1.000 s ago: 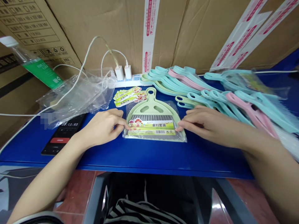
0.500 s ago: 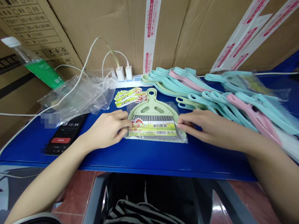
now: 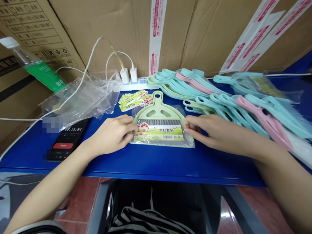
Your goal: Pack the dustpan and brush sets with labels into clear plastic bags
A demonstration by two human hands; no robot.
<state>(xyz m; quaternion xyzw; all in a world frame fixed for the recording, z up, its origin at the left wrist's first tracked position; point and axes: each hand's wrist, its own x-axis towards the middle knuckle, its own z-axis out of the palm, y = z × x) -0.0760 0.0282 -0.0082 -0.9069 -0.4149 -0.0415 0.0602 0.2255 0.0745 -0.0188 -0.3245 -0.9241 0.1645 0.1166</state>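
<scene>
A pale green dustpan (image 3: 157,104) lies flat in front of me, its looped handle pointing away. Grey brush bristles (image 3: 152,122) show against it, behind a printed card (image 3: 159,137) with mushroom pictures. Clear plastic bag (image 3: 188,142) film wraps the wide lower part, while the handle sticks out. My left hand (image 3: 114,134) is closed, its thumb and fingers pinching the bag's left edge. At the opposite edge, my right hand (image 3: 209,130) pinches the bag too, fingers curled. Exactly how much film each hand grips is hidden.
Several blue, green and pink dustpans (image 3: 180,85) and brushes (image 3: 265,118) are piled at the right. Loose printed cards (image 3: 133,101), empty plastic bags (image 3: 80,100), a phone (image 3: 69,139) and a bottle (image 3: 45,74) lie left. A power strip (image 3: 140,84) stands behind, before cardboard boxes (image 3: 122,26).
Both hands keep nearly the same place at the bag's two edges. The whole view has shifted very slightly; nothing has been picked up or let go.
</scene>
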